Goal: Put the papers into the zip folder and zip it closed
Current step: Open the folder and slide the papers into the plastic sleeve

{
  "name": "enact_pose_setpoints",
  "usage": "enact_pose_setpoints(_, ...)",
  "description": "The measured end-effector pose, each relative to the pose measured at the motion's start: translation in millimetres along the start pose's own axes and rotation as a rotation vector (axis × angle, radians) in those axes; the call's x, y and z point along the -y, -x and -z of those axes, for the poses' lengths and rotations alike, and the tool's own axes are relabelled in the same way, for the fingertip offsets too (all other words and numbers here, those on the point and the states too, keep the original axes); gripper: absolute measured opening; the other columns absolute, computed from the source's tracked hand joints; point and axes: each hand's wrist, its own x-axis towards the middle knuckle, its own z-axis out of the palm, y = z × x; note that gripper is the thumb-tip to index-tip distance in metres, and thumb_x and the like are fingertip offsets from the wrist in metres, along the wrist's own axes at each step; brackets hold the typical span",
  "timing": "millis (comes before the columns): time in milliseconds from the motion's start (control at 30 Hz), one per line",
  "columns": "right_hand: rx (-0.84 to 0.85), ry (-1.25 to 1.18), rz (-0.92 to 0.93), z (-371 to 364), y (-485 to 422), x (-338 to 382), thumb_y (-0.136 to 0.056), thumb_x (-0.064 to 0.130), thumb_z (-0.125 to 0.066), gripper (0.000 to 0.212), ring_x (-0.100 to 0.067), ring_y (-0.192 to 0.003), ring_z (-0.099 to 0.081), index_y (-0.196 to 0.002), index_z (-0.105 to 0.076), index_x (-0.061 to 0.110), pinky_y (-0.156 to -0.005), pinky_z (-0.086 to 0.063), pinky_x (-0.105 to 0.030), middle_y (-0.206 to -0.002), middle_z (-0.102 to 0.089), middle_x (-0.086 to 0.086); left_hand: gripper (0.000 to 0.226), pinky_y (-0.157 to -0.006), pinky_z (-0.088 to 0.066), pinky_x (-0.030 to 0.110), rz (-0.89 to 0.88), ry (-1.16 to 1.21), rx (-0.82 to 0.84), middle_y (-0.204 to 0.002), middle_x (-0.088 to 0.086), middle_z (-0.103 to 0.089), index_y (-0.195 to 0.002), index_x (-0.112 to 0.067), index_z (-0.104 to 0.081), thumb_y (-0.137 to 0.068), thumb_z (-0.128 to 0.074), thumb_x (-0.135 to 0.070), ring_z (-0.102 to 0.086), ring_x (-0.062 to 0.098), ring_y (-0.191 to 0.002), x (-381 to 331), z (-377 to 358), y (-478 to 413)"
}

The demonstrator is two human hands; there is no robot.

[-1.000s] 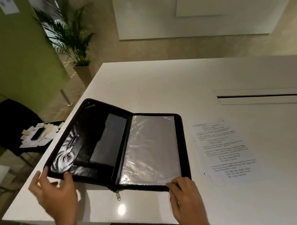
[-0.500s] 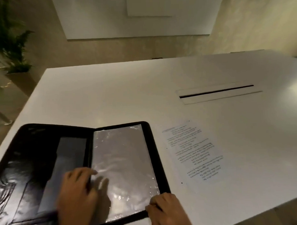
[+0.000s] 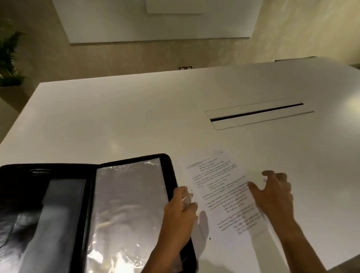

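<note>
The black zip folder (image 3: 17,183) lies open on the white table (image 3: 123,118) at the near left. A shiny clear plastic sleeve (image 3: 126,199) covers its right half. My left hand (image 3: 179,214) is at the folder's right edge, fingers curled over it and pinching the edge of the clear sleeve. The printed papers (image 3: 219,188) lie flat on the table just right of the folder. My right hand (image 3: 275,194) is over the papers' right side with fingers spread and slightly bent, holding nothing. The zipper pull is out of view.
A long cable slot (image 3: 256,113) is set into the table beyond the papers. A potted plant (image 3: 0,50) stands on the floor at far left. The table's near right edge runs close to my right forearm.
My left hand moved from the folder's middle to its right edge. My right hand left the folder's bottom corner and went right, onto the papers. The view shifted rightward.
</note>
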Motion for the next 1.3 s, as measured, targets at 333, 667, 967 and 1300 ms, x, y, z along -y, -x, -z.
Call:
enact_pose_setpoints(333,0.251,0.205,0.064,-8,-47,-2,-0.094,0.069,-0.067,0.071,-0.032,-0.118,-0.059,-0.131,-0.056,0.009,-0.090,-0.056,-0.045,-0.125,-0.055,-0.010,0.063,-0.119,-0.046,0.048,0.198,0.381,-0.190,-0.136,-0.013,-0.064,-0.126,-0.041,-0.062,-0.070,-0.089,-0.040,-0.062,0.016,-0.132,-1,-52,-9)
enact_pose_setpoints(667,0.347,0.232,0.198,-5,-45,14,-0.091,0.062,-0.075,0.055,-0.017,-0.095,-0.050,-0.108,-0.041,0.023,-0.076,-0.041,-0.032,-0.106,-0.047,0.004,0.032,-0.078,-0.047,0.019,0.161,0.490,-0.303,-0.123,-0.007,-0.060,-0.117,-0.021,-0.060,-0.099,-0.067,0.005,-0.060,0.001,-0.105,-12,-73,-30)
enact_pose_setpoints(967,0.347,0.195,0.199,-13,-50,15,-0.085,0.063,-0.081,0.061,-0.019,-0.097,-0.056,-0.110,-0.045,0.020,-0.076,-0.043,-0.032,-0.107,-0.053,0.003,0.035,-0.092,-0.054,0.041,0.217,0.495,-0.429,-0.133,0.009,-0.068,-0.121,-0.023,-0.060,-0.093,-0.078,-0.009,-0.067,0.032,-0.120,-19,-77,-33)
enact_pose_setpoints(1300,0.390,0.137,0.124,-15,-61,21,-0.074,0.054,-0.096,0.080,-0.026,-0.110,-0.064,-0.126,-0.054,0.011,-0.079,-0.046,-0.036,-0.110,-0.050,0.000,0.030,-0.094,-0.051,0.041,0.248,0.505,-0.416,-0.128,0.007,-0.067,-0.122,-0.020,-0.058,-0.097,-0.069,-0.007,-0.064,0.024,-0.113,-21,-81,-38)
